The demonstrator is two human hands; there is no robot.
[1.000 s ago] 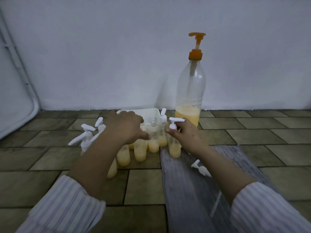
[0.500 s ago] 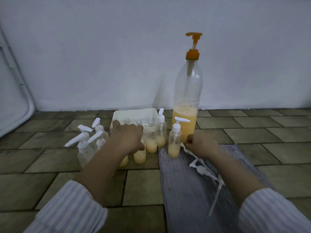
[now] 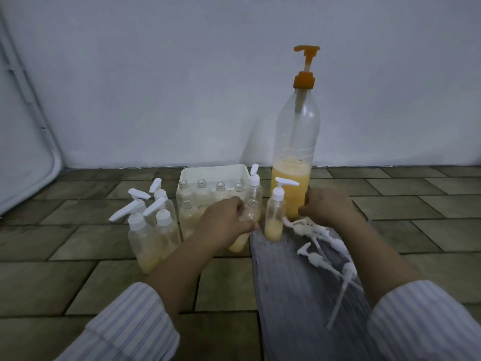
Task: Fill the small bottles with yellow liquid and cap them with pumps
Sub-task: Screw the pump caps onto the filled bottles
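Two hands work low over a tiled floor (image 3: 78, 225) beside a weathered grey plank (image 3: 294, 295). The left hand (image 3: 223, 220) curls round an uncapped small bottle (image 3: 243, 230) with yellow liquid in its base, just left of the plank's far end. The right hand (image 3: 328, 207) is closed on a loose white pump (image 3: 299, 226) at the top of a heap of spare pumps (image 3: 325, 254) lying on the plank. Between the hands a capped small bottle (image 3: 274, 217) stands upright on the plank's end, partly filled. Behind it rises a tall clear dispenser bottle (image 3: 295, 152) with an orange pump (image 3: 305, 66), yellow liquid in its lower part. Open-necked bottles (image 3: 201, 191) stand in rows in front of a white tray (image 3: 213, 173), and a cluster of pump-capped bottles (image 3: 152, 222) stands to their left.
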